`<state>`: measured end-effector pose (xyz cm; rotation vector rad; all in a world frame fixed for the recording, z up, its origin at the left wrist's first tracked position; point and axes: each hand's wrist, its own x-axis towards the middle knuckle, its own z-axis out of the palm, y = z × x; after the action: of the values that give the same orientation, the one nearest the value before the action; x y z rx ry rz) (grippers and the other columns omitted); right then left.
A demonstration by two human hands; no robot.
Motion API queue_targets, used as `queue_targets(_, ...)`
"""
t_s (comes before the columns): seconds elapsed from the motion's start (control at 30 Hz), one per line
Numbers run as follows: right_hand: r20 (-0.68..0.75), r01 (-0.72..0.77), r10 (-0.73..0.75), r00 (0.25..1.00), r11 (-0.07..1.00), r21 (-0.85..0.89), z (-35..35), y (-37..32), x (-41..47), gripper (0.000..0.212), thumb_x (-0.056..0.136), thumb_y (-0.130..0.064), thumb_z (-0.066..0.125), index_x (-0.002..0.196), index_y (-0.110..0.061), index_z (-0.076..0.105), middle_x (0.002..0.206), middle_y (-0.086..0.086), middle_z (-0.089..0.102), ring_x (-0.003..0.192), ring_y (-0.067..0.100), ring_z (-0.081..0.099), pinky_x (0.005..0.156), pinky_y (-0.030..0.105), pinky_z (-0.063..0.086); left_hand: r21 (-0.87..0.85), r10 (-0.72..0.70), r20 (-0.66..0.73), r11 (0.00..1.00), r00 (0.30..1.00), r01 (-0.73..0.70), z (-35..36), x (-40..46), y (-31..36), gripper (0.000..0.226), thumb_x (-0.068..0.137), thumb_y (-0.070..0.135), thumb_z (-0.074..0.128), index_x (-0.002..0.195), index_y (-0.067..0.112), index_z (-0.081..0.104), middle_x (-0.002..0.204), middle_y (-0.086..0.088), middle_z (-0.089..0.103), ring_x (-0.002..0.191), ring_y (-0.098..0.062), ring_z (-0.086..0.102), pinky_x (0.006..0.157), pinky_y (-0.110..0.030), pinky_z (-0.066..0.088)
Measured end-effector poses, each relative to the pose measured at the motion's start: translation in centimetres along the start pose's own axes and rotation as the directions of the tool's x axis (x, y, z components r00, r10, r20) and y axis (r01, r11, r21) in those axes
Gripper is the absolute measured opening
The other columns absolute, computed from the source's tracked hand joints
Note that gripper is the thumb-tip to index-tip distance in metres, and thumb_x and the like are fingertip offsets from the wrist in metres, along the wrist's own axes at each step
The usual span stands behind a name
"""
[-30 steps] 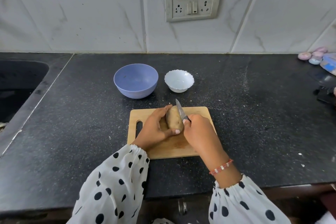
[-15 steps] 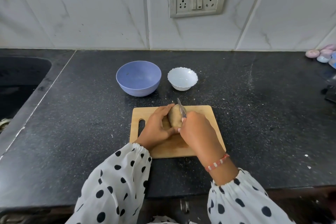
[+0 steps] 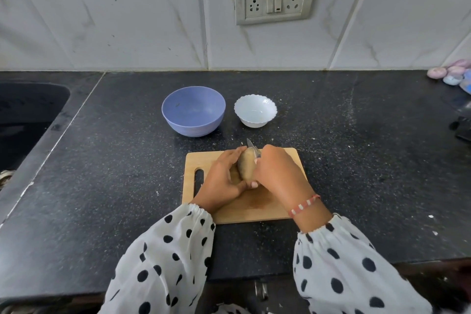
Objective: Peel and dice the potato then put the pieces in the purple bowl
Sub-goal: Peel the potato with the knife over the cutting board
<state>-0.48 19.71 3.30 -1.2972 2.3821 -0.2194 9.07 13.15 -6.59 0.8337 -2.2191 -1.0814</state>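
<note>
Over the wooden cutting board (image 3: 257, 208), both hands hold an unpeeled potato (image 3: 246, 167) and a knife (image 3: 252, 146).

Compared with a second ago, the right hand (image 3: 279, 173) has slid forward over the potato, so less blade shows, only its tip poking out past the far end. The left hand (image 3: 221, 182) keeps its curled grip round the potato's left side, thumb under the near end; the right grips the knife. The potato's long axis runs away from the person, far end tipped slightly right. Its skin is dull brown, whole. Beyond the board stand the purple bowl (image 3: 193, 129) and a white bowl (image 3: 255, 120), both holding no potato.
</note>
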Motion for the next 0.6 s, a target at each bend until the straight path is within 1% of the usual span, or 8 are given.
queue_targets(0.07,0.006,0.000,0.000,1.000,1.000,-0.023,0.7,0.0,-0.5,0.029,0.095,-0.018,0.048,0.121,-0.006,0.050,0.114,0.012,0.058,0.103,0.029,0.057,0.076,0.033,0.042,0.002,-0.004,0.000,1.000,1.000,0.004,-0.1,-0.1,0.0,0.092,0.059,0.051,0.066,0.136,0.007,0.041,0.129,-0.005,0.050,0.120,-0.014,0.045,0.103,-0.023,0.032)
queue_targets(0.13,-0.005,-0.004,0.004,1.000,0.998,-0.063,1.7,0.5,-1.6,0.026,0.095,-0.022,0.048,0.118,-0.010,0.051,0.110,0.008,0.057,0.094,0.024,0.055,0.071,0.031,0.040,0.003,-0.003,-0.002,1.000,1.000,0.003,-0.2,-0.3,0.0,0.087,0.061,0.043,0.066,0.137,0.008,0.040,0.130,-0.005,0.049,0.121,-0.014,0.045,0.103,-0.021,0.031)
queue_targets(0.2,-0.021,-0.007,0.006,1.000,0.999,-0.050,1.8,0.9,-2.2,0.022,0.096,-0.023,0.046,0.113,-0.011,0.053,0.109,0.008,0.056,0.095,0.024,0.055,0.069,0.029,0.038,0.011,0.010,0.005,1.000,1.000,-0.010,-0.3,-0.2,0.0,0.086,0.063,0.040,0.067,0.137,0.007,0.039,0.131,-0.005,0.048,0.121,-0.013,0.043,0.102,-0.018,0.029)
queue_targets(0.3,-0.014,-0.011,0.010,1.000,1.000,-0.005,0.9,0.8,-1.1,0.023,0.097,-0.023,0.044,0.112,-0.008,0.053,0.104,0.009,0.057,0.096,0.026,0.056,0.071,0.030,0.038,0.003,0.028,0.001,1.000,1.000,-0.028,-0.1,-0.3,0.1,0.083,0.064,0.036,0.067,0.135,0.006,0.039,0.131,-0.006,0.048,0.120,-0.013,0.043,0.101,-0.015,0.028)
queue_targets(0.37,-0.027,-0.002,0.002,1.000,1.000,0.003,0.9,0.6,-0.6,0.023,0.095,-0.021,0.047,0.112,-0.006,0.053,0.107,0.012,0.057,0.101,0.028,0.057,0.071,0.030,0.038,-0.008,0.034,0.012,0.999,0.999,-0.034,0.0,-0.2,0.0,0.083,0.063,0.035,0.069,0.135,0.005,0.040,0.130,-0.007,0.048,0.120,-0.013,0.043,0.101,-0.016,0.030)
queue_targets(0.43,-0.058,0.011,-0.011,0.998,1.000,-0.003,1.3,0.8,-0.7,0.026,0.094,-0.022,0.052,0.114,-0.007,0.053,0.110,0.011,0.058,0.102,0.028,0.057,0.070,0.029,0.037,-0.004,0.042,0.022,0.999,0.999,-0.042,0.1,-0.2,-0.1,0.084,0.063,0.032,0.072,0.135,0.005,0.039,0.130,-0.007,0.048,0.120,-0.014,0.044,0.101,-0.012,0.030)
queue_targets(0.53,-0.074,0.035,-0.040,0.996,0.997,-0.072,2.7,1.5,-1.9,0.025,0.097,-0.025,0.045,0.116,-0.010,0.052,0.107,0.008,0.059,0.099,0.025,0.058,0.068,0.029,0.037,-0.012,0.044,0.033,0.999,0.999,-0.043,-0.1,-0.2,-0.6,0.084,0.066,0.020,0.080,0.136,0.004,0.037,0.133,-0.008,0.046,0.123,-0.013,0.040,0.100,-0.003,0.022)
queue_targets(0.6,-0.072,0.039,-0.046,0.996,0.995,-0.095,3.2,1.7,-2.8,0.024,0.099,-0.024,0.040,0.114,-0.011,0.052,0.105,0.007,0.058,0.099,0.025,0.058,0.068,0.029,0.037,-0.013,0.038,0.026,0.999,0.999,-0.037,-0.2,-0.3,-0.8,0.087,0.065,0.019,0.082,0.137,0.005,0.036,0.133,-0.006,0.045,0.123,-0.010,0.038,0.099,0.000,0.019)
